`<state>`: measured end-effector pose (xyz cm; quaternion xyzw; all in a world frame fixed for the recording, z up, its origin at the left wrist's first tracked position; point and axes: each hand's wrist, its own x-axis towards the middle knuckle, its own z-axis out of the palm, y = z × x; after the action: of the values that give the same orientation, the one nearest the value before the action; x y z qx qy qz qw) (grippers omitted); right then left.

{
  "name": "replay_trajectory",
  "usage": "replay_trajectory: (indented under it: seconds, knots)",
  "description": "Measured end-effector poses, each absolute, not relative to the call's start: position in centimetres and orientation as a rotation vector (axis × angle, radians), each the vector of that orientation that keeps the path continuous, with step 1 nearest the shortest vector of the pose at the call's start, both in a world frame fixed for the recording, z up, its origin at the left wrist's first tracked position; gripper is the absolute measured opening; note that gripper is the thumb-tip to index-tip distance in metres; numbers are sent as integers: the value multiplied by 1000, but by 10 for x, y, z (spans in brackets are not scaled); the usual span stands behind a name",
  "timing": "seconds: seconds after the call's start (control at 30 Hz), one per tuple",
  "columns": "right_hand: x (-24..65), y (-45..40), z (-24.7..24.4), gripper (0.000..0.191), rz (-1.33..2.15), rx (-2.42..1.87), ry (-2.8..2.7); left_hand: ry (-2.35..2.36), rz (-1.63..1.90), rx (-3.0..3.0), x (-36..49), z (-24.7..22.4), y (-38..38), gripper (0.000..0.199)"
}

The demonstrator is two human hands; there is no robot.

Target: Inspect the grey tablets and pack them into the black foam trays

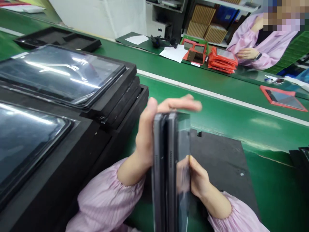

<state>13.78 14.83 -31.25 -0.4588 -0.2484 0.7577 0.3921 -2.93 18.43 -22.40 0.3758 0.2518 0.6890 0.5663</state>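
Two slim dark-grey tablets (172, 167) stand upright side by side, edge-on to me, with a narrow gap between them. The right one's glossy screen faces right and reflects a hand. My left hand (146, 138) supports them from the left, palm against the outer back, its upper fingers stretched over the top and slightly blurred. On the right, my right hand (199, 177) has its fingertips closed at the edge of the screen; its other fingers are partly hidden. Below lies a flat black foam board (222, 161). The tablets' lower ends are out of view.
Stacked black foam trays (120, 103) with large glossy screens (65, 74) fill the left. Another black tray (58, 38) lies behind. Across the green bench (217, 93), a co-worker's hand (248, 54) is by red-wrapped tablets (222, 61). Black items (299, 164) are at right.
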Motion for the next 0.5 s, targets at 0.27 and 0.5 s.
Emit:
replay_trajectory:
  seconds: [0.27,0.5]
  knots:
    - [125,150,-326,51,1689,-1203,-1064,586,1626,942,-39,-242,201,80]
    - [121,168,-255,26,995,-994,-1645,547,1696,929,-41,-255,215,75]
